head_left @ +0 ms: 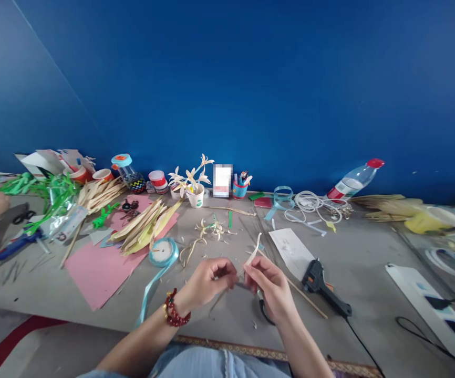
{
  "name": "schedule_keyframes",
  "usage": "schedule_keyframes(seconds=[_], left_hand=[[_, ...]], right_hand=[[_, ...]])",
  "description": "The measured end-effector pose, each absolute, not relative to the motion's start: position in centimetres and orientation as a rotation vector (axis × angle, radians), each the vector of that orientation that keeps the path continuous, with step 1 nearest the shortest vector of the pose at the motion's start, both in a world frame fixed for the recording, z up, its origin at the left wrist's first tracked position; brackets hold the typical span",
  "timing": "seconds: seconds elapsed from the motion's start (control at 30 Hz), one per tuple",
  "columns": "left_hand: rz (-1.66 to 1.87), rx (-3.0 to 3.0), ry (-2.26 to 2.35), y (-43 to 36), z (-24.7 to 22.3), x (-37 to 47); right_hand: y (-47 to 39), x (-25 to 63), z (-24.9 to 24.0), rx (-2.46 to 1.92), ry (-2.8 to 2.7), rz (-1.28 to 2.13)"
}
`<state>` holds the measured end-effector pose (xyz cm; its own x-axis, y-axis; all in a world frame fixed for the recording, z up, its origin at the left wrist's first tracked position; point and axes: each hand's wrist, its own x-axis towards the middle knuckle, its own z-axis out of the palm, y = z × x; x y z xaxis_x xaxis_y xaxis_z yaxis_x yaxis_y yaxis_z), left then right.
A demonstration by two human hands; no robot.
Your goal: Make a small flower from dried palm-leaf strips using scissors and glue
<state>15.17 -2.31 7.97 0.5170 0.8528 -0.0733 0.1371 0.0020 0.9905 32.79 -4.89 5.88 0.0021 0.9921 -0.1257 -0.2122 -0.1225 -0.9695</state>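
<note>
From the head camera, both hands meet over the grey table [369, 262], just left of the black glue gun [324, 287], which serves as the landmark here. The left hand [207, 281], with a red bead bracelet [174, 311] at the wrist, has its fingertips pressed together on the lower end of a pale leaf strip [253, 252]. The right hand [270, 286] pinches the same strip a little higher, thumb against forefinger, and the strip's free end curls upward, away from the body. A dark tool, seemingly scissors [262, 307], hangs under the right palm; I cannot tell how it is held.

To do this step well, I judge the two pinches should stay close together so the thin strip bends without splitting. A thin wooden stick [298, 291] lies just beside the gun's left side. Farther left of the gun lie a blue ribbon roll [163, 252] and pink paper [93, 270].
</note>
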Motion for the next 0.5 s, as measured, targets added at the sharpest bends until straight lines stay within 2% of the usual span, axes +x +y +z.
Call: schedule_keyframes(seconds=[0.1,0.23,0.3,0.4,0.5], left_hand=[[0.677,1.494,0.909,-2.1,7.9,14.6],[0.626,1.739,0.924,-1.6,8.7,14.0],[0.615,1.920,0.878,-1.2,9.4,13.9],[0.572,2.116,0.801,-0.5,10.5,13.8],[0.609,2.239,0.787,0.2,11.3,13.5]], right_hand=[[-5.2,33.5,6.0,-1.183,-0.980,1.197],[-5.5,34.8,7.3,-1.299,-1.395,0.392],[-5.4,35.2,8.2,-1.263,-1.771,0.210],[-5.3,35.5,8.8,-1.163,-2.084,0.388],[-5.4,35.6,8.0,-1.158,-1.936,0.721]])
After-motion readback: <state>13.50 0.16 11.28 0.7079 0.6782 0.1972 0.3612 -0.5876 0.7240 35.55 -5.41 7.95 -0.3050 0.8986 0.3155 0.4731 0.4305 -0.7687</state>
